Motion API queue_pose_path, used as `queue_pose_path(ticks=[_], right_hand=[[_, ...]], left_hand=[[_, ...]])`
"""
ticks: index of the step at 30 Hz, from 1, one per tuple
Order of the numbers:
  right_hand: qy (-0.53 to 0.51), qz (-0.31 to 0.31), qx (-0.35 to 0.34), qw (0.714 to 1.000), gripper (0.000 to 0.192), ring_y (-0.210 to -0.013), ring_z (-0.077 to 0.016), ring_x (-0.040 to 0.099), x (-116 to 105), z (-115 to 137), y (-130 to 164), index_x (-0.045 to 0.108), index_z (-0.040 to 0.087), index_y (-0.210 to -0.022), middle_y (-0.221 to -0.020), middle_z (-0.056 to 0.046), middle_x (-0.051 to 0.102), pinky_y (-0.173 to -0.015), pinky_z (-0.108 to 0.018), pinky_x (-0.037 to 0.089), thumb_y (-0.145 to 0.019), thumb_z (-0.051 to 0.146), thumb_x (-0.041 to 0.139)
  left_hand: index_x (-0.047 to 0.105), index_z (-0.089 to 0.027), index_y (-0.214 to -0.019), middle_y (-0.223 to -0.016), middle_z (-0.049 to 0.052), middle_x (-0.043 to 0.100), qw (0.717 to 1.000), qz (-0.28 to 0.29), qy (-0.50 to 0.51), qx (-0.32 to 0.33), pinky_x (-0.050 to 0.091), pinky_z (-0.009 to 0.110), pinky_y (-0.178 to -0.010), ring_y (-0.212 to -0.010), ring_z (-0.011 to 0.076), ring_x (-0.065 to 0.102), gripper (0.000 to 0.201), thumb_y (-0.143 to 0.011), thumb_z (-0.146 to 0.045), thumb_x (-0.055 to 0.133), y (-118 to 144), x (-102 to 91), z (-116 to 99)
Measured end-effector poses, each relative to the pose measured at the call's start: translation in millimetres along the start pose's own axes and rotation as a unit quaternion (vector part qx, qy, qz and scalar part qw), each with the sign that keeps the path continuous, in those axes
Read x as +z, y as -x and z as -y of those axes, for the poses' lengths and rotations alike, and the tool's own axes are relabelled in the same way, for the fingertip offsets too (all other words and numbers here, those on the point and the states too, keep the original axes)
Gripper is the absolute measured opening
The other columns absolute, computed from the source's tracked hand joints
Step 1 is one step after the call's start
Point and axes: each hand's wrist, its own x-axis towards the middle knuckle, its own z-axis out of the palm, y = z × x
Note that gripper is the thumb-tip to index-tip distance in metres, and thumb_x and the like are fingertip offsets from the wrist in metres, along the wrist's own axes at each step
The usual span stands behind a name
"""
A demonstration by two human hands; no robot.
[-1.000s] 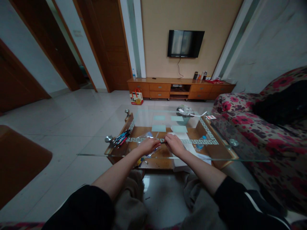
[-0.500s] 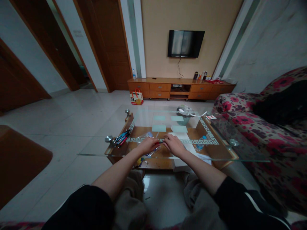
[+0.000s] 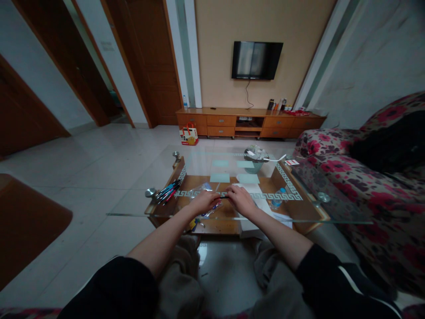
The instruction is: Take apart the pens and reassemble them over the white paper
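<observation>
as before, both hands (image 3: 224,200) grip pen (image 3: 224,197) (unmoved).

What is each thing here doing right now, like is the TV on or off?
TV: off, screen dark.
Pen: held level between both hands.
Left hand: closed on the pen's left end.
Right hand: closed on the pen's right end.
Pens: lying in a bunch on the glass table.
Bottle: lying on its side under the glass.
Bowl: full of scraps.
Drawers: shut.

Blk sleeves (image 3: 318,270), rolled up; beige trousers (image 3: 181,283).
</observation>
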Motion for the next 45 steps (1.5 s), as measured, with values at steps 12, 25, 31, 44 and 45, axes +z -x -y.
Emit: queue_pose_path(ticks=[12,25,31,44,45], right_hand=[[0.013,-0.015,-0.004,1.0,0.008,-0.103,-0.0211,0.053,-3,0,-1,0.065,0.021,-0.099,-0.114,-0.007,0.062,-0.082,-0.032,0.036,-0.096,0.02,0.058],[0.013,0.004,0.025,1.0,0.009,-0.097,-0.022,0.052,-4,1,-1,0.062,0.021,-0.094,-0.1,-0.006,0.062,-0.08,-0.032,0.035,-0.091,0.014,0.058],[-0.011,0.005,0.03,0.999,0.014,-0.101,-0.023,0.054,-9,5,0,0.062,0.021,-0.106,-0.105,-0.008,0.062,-0.085,-0.033,0.038,-0.092,0.021,0.059],[-0.437,-0.14,0.24,0.856,0.025,-0.071,-0.0165,0.061,17,2,-10,0.067,0.018,-0.087,-0.08,-0.003,0.068,-0.068,-0.029,0.05,-0.08,0.042,0.068],[-0.444,-0.146,0.247,0.849,0.026,-0.071,-0.0166,0.06,18,1,-10,0.067,0.018,-0.088,-0.079,-0.003,0.067,-0.067,-0.03,0.051,-0.079,0.042,0.069]], left_hand=[[0.067,-0.02,-0.097,-0.088,0.006,0.07,1.0,0.007,0.015,-0.008,0.043,0.026,-0.073,-0.08,0.0176,0.064,0.031,-0.101,-0.039,0.042,0,-0.7,-2],[0.066,-0.02,-0.092,-0.086,0.007,0.069,1.0,0.007,0.011,-0.004,0.044,0.026,-0.073,-0.081,0.0183,0.063,0.034,-0.101,-0.039,0.041,0,-3.8,-6],[0.062,-0.024,-0.122,-0.097,0.007,0.071,0.999,-0.011,0.032,-0.017,0.047,0.027,-0.079,-0.09,0.0188,0.066,0.031,-0.101,-0.034,0.041,2,-3.9,-4],[0.062,-0.023,-0.113,-0.09,0.006,0.069,0.999,-0.019,0.018,-0.02,0.043,0.026,-0.075,-0.084,0.0175,0.065,0.03,-0.103,-0.036,0.037,0,-4.3,-6],[0.062,-0.023,-0.113,-0.09,0.005,0.068,0.999,-0.02,0.018,-0.02,0.043,0.026,-0.074,-0.083,0.0174,0.065,0.03,-0.103,-0.036,0.036,0,-4.4,-6]])
